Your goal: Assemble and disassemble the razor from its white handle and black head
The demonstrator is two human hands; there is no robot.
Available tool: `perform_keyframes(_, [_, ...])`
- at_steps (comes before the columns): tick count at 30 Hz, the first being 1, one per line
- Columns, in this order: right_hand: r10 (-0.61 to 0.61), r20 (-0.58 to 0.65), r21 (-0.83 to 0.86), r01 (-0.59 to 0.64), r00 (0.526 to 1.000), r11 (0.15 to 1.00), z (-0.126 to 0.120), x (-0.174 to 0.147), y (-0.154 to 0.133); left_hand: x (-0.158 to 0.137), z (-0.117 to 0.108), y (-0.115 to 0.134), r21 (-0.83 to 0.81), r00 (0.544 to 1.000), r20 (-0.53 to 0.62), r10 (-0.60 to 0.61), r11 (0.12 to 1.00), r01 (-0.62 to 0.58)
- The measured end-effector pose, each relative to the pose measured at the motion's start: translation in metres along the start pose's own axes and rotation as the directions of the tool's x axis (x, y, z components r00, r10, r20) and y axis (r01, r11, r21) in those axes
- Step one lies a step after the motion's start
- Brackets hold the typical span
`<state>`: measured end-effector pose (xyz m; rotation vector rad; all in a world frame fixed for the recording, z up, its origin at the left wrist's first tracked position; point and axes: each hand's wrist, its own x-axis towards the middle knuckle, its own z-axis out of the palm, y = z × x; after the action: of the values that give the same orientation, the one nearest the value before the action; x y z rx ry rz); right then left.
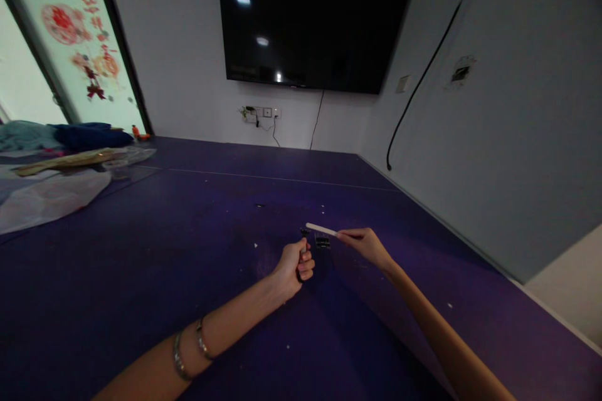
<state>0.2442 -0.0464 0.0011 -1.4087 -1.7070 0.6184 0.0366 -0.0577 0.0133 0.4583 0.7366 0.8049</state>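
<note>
My left hand (296, 263) is wrapped round the handle of a slim tool with a small dark head (305, 232), shaped much like a razor. The head points up and away from me, and the handle's dark lower end shows below my fingers. Between finger and thumb my right hand (369, 245) pinches a pale flat stick with a rounded end (322, 229). Its free tip reaches left, close to the tool's head; whether they touch I cannot tell. Behind and between the hands lies a small black object with a clear edge (322, 242), its kind unclear.
A purple surface (164, 276) spreads under my arms, with small white scraps and a small dark piece (259, 205) on it. Clear plastic (56, 200) and folded cloths (89, 136) lie at left. A television (315, 19) and a hanging black cable (426, 69) are on the walls.
</note>
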Motion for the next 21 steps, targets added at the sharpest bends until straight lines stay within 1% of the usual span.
perform_keyframes(6, [0.002, 0.043, 0.004, -0.002, 0.999, 1.000, -0.001, 0.000, 0.002, 0.002, -0.002, 0.000, 0.005, 1.000, 0.027, 0.012, 1.000, -0.012])
perform_keyframes(10, [0.049, -0.048, 0.025, -0.048, 0.998, 0.999, -0.001, 0.002, 0.009, 0.003, -0.003, 0.000, 0.022, 0.999, 0.027, 0.019, 1.000, -0.019])
perform_keyframes(12, [0.049, -0.085, 0.056, -0.045, 0.995, 0.997, -0.002, 0.004, 0.011, 0.004, -0.004, 0.000, 0.057, 0.996, 0.065, 0.065, 0.996, -0.069])
perform_keyframes(13, [0.049, -0.102, 0.084, -0.040, 0.994, 0.996, -0.002, 0.005, 0.011, 0.006, -0.005, 0.001, 0.080, 0.989, 0.096, 0.112, 0.989, -0.120])
perform_keyframes(15, [0.073, -0.143, 0.173, -0.048, 0.987, 0.984, -0.003, 0.005, 0.005, 0.010, -0.007, 0.002, 0.136, 0.957, 0.161, 0.241, 0.955, -0.264])
perform_keyframes(17, [0.123, -0.160, 0.320, -0.066, 0.979, 0.945, -0.001, 0.004, -0.007, 0.017, -0.011, 0.005, 0.196, 0.900, 0.219, 0.377, 0.887, -0.419])
perform_keyframes(19, [0.160, -0.119, 0.503, -0.080, 0.980, 0.860, 0.002, -0.001, -0.027, 0.023, -0.016, 0.010, 0.257, 0.846, 0.265, 0.463, 0.812, -0.524])
perform_keyframes(21, [0.170, -0.033, 0.672, -0.104, 0.985, 0.733, 0.009, -0.010, -0.050, 0.029, -0.020, 0.015, 0.300, 0.813, 0.299, 0.499, 0.760, -0.577])
